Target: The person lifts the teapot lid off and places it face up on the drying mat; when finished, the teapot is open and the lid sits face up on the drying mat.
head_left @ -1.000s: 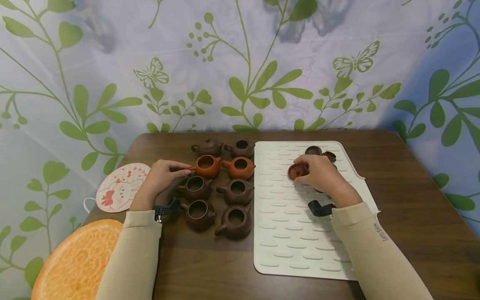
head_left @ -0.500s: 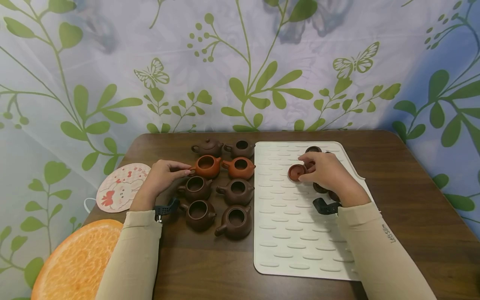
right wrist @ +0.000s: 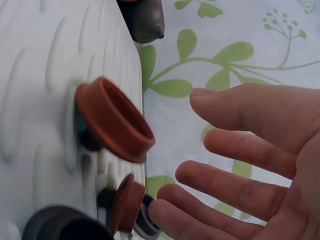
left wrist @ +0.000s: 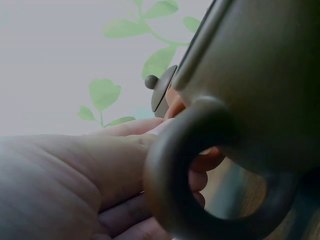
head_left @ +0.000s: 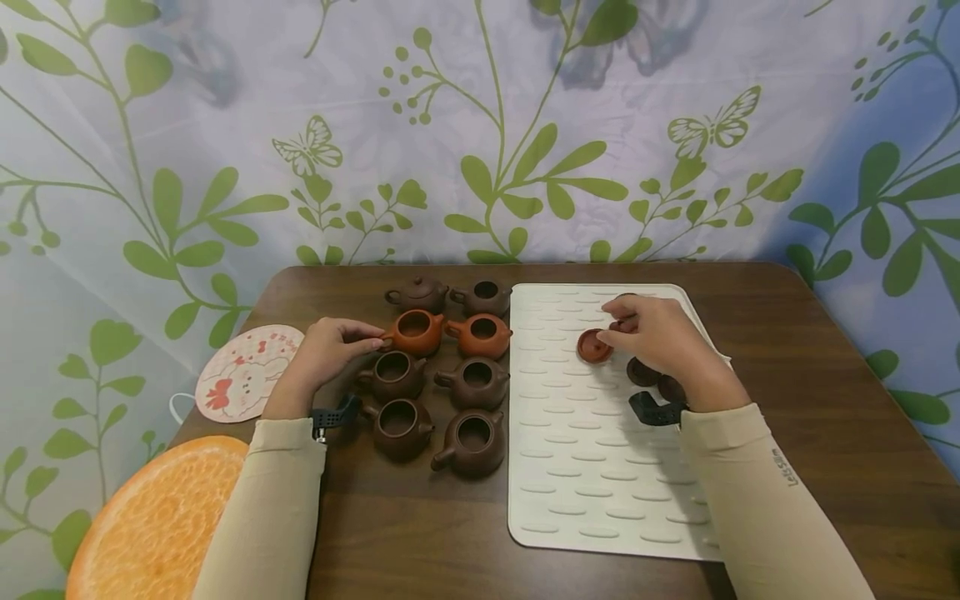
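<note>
My left hand pinches the handle of the left orange clay teapot, which stands lidless on the table. A dark brown teapot looms before it in the left wrist view and hides part of the grip. On the white mat, my right hand hovers beside an upturned orange teapot lid. Its fingers are spread, with a gap to that lid in the right wrist view. A second orange lid and dark lids lie under and around this hand, partly hidden.
Several teapots stand in two columns left of the mat, among them a second orange teapot and a lidded brown teapot. A rabbit-print pad and an orange-slice cushion lie at the left. A patterned cloth hangs behind.
My right hand has let go of the orange lid and drawn away to the right, leaving it upturned on the mat. The left hand keeps its hold on the teapot handle.
</note>
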`<state>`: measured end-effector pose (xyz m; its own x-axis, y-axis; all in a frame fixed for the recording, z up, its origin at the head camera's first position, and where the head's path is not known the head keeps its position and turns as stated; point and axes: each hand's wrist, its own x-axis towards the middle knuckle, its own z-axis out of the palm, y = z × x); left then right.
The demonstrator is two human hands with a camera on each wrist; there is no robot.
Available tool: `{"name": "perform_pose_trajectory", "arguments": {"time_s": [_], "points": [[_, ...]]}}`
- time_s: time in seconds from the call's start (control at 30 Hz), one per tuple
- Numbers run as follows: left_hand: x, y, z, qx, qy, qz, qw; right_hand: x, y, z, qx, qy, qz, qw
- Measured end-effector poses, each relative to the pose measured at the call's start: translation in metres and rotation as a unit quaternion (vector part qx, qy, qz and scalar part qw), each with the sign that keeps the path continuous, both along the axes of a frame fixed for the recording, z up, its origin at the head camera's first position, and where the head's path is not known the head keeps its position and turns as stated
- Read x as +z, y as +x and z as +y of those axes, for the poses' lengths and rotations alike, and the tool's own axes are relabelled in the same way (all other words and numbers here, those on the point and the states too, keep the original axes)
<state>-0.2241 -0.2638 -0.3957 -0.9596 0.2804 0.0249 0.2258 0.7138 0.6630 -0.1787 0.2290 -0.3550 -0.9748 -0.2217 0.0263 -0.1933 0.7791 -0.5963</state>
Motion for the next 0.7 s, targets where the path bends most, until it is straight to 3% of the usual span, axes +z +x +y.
{"name": "perform_pose_trajectory", "arguments": {"time_s": [0.27, 0.43, 0.7], "points": [[0.003, 0.0, 0.001, 0.002, -0.012, 0.01, 0.9999, 0.002, -0.006, -0.016, 0.013, 0.014, 0.021, 0.9996], [0.008, -0.001, 0.0, 0.003, -0.027, 0.012, 0.9995, 0.007, -0.015, -0.03, 0.026, 0.002, 0.013, 0.9996], [0.03, -0.014, -0.004, -0.013, -0.044, 0.004, 0.9989, 0.016, -0.038, -0.056, 0.071, 0.041, 0.033, 0.9961]]}}
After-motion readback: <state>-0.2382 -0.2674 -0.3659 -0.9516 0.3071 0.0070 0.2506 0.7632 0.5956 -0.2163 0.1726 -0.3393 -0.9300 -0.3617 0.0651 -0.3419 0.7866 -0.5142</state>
